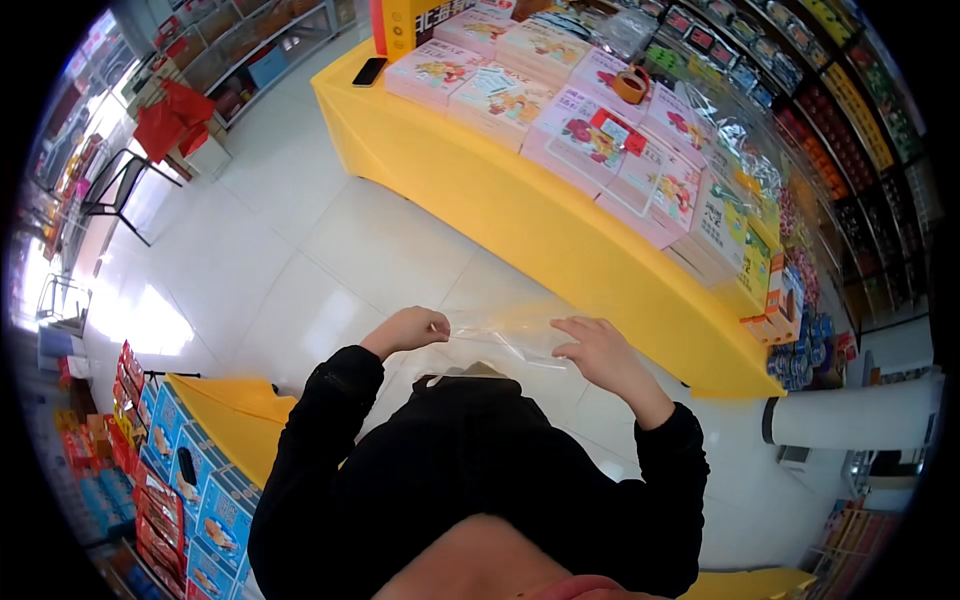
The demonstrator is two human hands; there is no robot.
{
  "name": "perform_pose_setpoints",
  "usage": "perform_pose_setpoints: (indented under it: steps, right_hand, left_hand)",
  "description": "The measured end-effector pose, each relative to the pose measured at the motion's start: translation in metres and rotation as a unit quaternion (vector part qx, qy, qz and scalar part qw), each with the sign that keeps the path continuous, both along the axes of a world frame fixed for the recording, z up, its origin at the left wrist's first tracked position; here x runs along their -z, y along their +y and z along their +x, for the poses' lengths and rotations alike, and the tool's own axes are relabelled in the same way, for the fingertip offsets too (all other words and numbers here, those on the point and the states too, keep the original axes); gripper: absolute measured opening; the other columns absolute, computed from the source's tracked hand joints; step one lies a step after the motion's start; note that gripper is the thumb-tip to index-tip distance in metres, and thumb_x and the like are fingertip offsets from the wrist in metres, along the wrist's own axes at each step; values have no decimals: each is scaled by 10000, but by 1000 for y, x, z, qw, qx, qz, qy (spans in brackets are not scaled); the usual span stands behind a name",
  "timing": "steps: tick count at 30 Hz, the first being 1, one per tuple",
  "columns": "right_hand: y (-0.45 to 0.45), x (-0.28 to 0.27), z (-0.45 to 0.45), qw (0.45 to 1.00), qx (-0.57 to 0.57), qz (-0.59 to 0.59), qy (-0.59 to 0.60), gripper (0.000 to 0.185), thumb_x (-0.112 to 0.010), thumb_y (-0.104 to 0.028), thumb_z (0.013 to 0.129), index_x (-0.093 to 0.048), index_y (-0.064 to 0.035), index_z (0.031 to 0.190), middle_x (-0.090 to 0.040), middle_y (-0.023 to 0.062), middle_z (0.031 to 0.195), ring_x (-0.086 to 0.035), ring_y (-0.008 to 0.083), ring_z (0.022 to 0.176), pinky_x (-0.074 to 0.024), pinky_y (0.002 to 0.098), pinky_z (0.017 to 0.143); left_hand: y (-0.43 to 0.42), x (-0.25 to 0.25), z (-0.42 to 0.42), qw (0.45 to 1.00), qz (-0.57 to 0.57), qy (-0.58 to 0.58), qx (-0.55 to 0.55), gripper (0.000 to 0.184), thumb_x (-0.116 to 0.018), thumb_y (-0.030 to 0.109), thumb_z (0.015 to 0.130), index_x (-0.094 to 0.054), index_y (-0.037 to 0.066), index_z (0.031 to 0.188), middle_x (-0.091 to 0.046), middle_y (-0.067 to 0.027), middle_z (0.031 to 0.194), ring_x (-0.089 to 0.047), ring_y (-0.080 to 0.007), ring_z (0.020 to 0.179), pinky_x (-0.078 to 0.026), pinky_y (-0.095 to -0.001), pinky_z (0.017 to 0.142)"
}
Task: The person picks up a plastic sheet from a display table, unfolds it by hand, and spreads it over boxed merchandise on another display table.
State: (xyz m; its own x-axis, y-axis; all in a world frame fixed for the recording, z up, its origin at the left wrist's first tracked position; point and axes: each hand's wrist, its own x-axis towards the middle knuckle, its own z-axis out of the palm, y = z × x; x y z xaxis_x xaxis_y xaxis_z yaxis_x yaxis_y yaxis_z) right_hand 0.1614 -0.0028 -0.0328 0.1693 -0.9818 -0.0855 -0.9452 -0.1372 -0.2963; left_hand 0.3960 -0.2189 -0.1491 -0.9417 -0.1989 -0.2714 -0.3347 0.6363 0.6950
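Observation:
A clear plastic sheet or bag [505, 337] stretches between my two hands, above the tiled floor. My left hand [412, 329] has its fingers pinched together on the plastic's left end. On the right side, my right hand [600, 355] has thumb and forefinger spread apart, pointing at the plastic's other end; whether they touch it is hard to tell. Both hands are in front of my dark trousers, short of the yellow-covered table.
A long table with a yellow cloth [480, 215] bears pink boxes [575, 135], a roll of brown tape [631, 85] and a phone [369, 71]. Blue boxes [220, 525] stand at lower left. A black chair [120, 190] is at far left, a white cylinder [850, 415] at right.

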Motion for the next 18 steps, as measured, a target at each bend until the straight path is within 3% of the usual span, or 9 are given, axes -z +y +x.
perform_pose_setpoints:
  steps: [3, 5, 6, 7, 9, 12, 13, 15, 18]
  right_hand:
    - [-11, 4, 6, 984, 115, -100, 87, 338, -572, -129, 698, -542, -182, 1030, -378, 74, 1237, -342, 268, 1136, -293, 401, 892]
    - [-25, -6, 30, 987, 94, -119, 53, 450, -596, -203, 698, -469, -202, 1130, -303, 86, 1283, -291, 302, 1162, -252, 428, 924]
    - [-32, -2, 44, 988, 49, -144, 35, 482, -604, -224, 689, -455, -191, 1146, -306, 85, 1281, -299, 289, 1161, -246, 428, 933]
    - [-38, 3, 57, 986, 2, -169, 15, 515, -613, -245, 681, -441, -181, 1162, -308, 85, 1279, -306, 276, 1160, -239, 428, 943]
    - [-58, 22, 77, 988, -48, -142, -47, 558, -621, -272, 669, -421, -168, 1179, -314, 84, 1276, -315, 262, 1156, -230, 430, 951]
    - [-76, 31, 85, 985, -87, -109, -102, 669, -648, -318, 627, -375, -138, 1210, -336, 80, 1261, -338, 244, 1142, -228, 426, 957]
    - [-81, 32, 86, 987, -76, -103, -93, 736, -666, -338, 597, -349, -122, 1225, -354, 78, 1249, -352, 240, 1131, -234, 420, 955]
    - [-84, 51, 89, 986, -88, -85, -111, 758, -657, -353, 604, -317, -140, 1247, -382, 72, 1231, -353, 245, 1131, -228, 426, 956]
    - [-86, 76, 97, 989, -111, -30, -96, 719, -641, -335, 636, -312, -172, 1254, -355, 61, 1255, -327, 232, 1156, -198, 425, 974]
  left_hand:
    - [8, -3, -15, 999, -7, -36, -37, 208, -494, 207, 777, -569, 48, 888, -593, -71, 721, -572, -172, 701, -448, -309, 668]
    - [9, -13, -29, 964, 169, -47, -202, 220, -470, 213, 787, -564, 50, 899, -597, -104, 745, -578, -218, 709, -450, -326, 642]
    - [8, -16, -33, 955, 204, -41, -212, 246, -441, 232, 804, -562, 39, 899, -594, -120, 766, -582, -227, 675, -456, -316, 597]
    - [8, -16, -37, 953, 207, -46, -216, 246, -441, 232, 804, -562, 39, 899, -594, -120, 766, -582, -227, 675, -456, -316, 597]
    - [2, -17, -41, 994, 27, 69, -85, 266, -408, 229, 823, -559, 25, 905, -590, -118, 714, -582, -201, 607, -460, -295, 537]
    - [-18, -28, -40, 993, -94, 46, -54, 291, -410, 250, 847, -548, 29, 974, -591, -85, 675, -576, -161, 587, -464, -263, 522]
    - [-23, -36, -37, 993, -92, 41, -64, 291, -410, 250, 847, -548, 29, 974, -591, -85, 675, -576, -161, 587, -464, -263, 522]
    - [-31, -69, -28, 970, 74, -75, -221, 299, -417, 248, 839, -543, 35, 1008, -592, -87, 672, -573, -161, 565, -459, -272, 499]
    - [-49, -82, -13, 951, 85, -79, -285, 307, -413, 249, 841, -537, 47, 1036, -595, -86, 680, -572, -153, 561, -452, -265, 489]
